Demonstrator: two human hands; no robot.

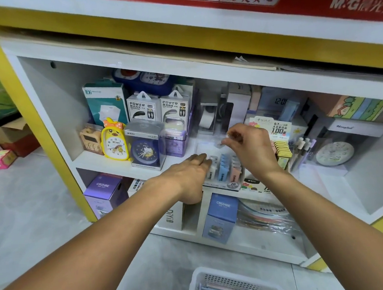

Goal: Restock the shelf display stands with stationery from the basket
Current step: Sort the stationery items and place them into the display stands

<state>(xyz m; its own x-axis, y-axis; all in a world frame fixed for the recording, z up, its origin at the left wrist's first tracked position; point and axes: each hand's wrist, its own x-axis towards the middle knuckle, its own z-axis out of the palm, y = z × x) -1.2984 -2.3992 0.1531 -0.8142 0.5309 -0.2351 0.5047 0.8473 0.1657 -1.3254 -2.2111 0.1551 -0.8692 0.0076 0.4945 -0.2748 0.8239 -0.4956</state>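
A clear plastic display stand [228,186] sits at the front of the middle shelf, with rows of small white, blue and pink lead packs [224,170] in it. My left hand [191,175] rests against the stand's left side with straight fingers. My right hand [249,145] hovers over the stand's back part, its fingertips pinching a small clear item [227,139] that is too blurred to identify. A white basket [198,283] with several stationery packs stands on the floor at the bottom of the view.
Left of the stand are a blue alarm clock box [144,145], a yellow duck clock [115,140] and power bank boxes [142,107]. To the right stand a yellow lead display [281,149], pens [301,147] and a boxed round clock [334,154]. Cruhre boxes [223,217] fill the lower shelf.
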